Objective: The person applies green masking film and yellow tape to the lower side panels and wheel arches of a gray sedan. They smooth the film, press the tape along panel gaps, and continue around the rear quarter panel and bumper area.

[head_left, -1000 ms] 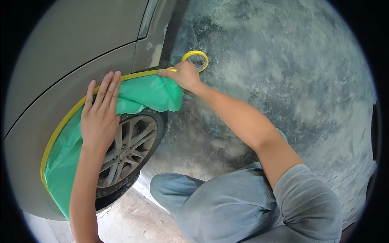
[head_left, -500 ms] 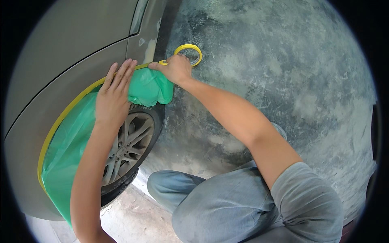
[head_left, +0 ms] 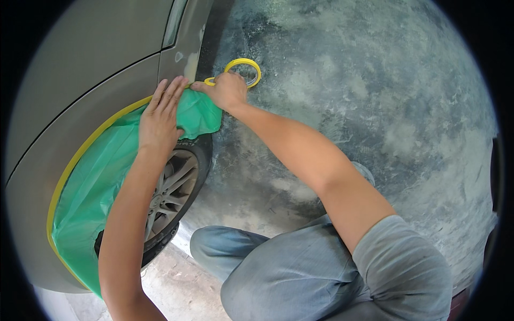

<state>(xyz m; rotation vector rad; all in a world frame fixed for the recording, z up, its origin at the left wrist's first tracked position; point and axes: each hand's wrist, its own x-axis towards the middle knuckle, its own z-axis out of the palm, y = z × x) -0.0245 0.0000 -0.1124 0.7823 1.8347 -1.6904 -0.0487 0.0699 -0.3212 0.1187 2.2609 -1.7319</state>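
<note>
Yellow masking tape (head_left: 80, 151) runs in a curve along the car's wheel arch, at the edge of a green plastic sheet (head_left: 91, 182). My left hand (head_left: 161, 115) lies flat with fingers stretched over the tape and the sheet's upper edge. Just right of it, my right hand (head_left: 229, 91) is closed on a yellow tape roll (head_left: 256, 67), its thumb at the end of the taped edge. The roll's ring sticks out beyond the knuckles, and a second yellow loop shows by the thumb. Below the sheet, the wheel (head_left: 174, 192) is partly covered by my left forearm.
The grey-brown car body (head_left: 64, 69) fills the left side, with a pale patch (head_left: 191, 67) near its edge above my hands. Mottled grey floor (head_left: 364, 75) spreads to the right. My bent knees (head_left: 278, 267) are close to the wheel.
My left hand has slid right along the taped edge, closer to my right hand. The right hand keeps its hold on the tape roll. The whole view has shifted slightly.
</note>
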